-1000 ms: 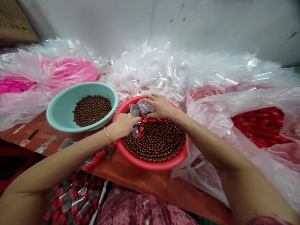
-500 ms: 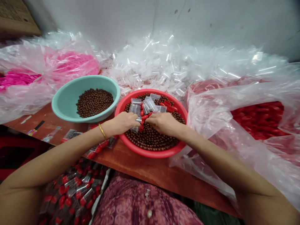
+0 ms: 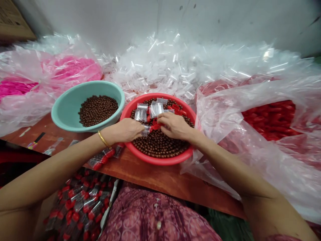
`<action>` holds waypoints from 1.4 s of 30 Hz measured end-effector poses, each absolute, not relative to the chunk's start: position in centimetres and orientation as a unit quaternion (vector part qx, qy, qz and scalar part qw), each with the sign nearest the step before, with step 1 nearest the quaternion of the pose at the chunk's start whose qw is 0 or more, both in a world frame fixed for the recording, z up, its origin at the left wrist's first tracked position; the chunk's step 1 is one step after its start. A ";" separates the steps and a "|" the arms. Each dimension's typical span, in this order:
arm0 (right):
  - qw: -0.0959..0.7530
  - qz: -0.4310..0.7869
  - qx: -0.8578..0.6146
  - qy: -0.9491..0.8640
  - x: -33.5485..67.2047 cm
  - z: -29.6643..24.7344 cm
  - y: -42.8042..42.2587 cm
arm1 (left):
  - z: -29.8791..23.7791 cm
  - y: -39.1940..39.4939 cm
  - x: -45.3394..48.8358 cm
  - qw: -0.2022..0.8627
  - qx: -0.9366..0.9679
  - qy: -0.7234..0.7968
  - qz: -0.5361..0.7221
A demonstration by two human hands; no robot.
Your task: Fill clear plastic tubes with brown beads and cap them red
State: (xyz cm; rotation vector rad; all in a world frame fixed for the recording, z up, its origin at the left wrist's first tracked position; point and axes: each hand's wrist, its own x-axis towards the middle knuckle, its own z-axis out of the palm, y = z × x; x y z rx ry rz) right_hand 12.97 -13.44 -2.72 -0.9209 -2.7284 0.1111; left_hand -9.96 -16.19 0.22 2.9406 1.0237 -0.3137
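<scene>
My left hand is closed on a small clear plastic container over the left side of a red basin. Brown beads fill much of this basin. Several other clear containers lie on the beads towards the back. My right hand hovers over the middle, fingers curved and apart, close to some red caps. Nothing shows in its grasp, though the palm is hidden. More red caps rest at the basin's back right.
A turquoise basin with brown beads stands to the left. Clear containers are heaped along the wall. Plastic bags hold pink pieces on the left and red caps on the right. Red-capped containers fill a box below the table.
My right hand's fingers have lifted, spread and shifted towards the back, over the containers. My left hand stays at the basin's left side with a container. The view has shifted slightly.
</scene>
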 end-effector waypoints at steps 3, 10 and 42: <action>0.271 0.128 -0.413 -0.860 14.8 -3.3 -13.9 | -0.3 -16.6 -8.6 0.003 0.942 0.308 -0.135; 0.509 0.436 -0.493 -0.555 15.7 -4.4 -15.0 | -4.1 -16.1 -3.1 0.101 0.939 0.315 -0.090; 0.416 0.435 -0.477 -0.641 15.5 -4.4 -14.9 | -3.1 -18.9 -4.9 0.613 0.590 0.339 0.402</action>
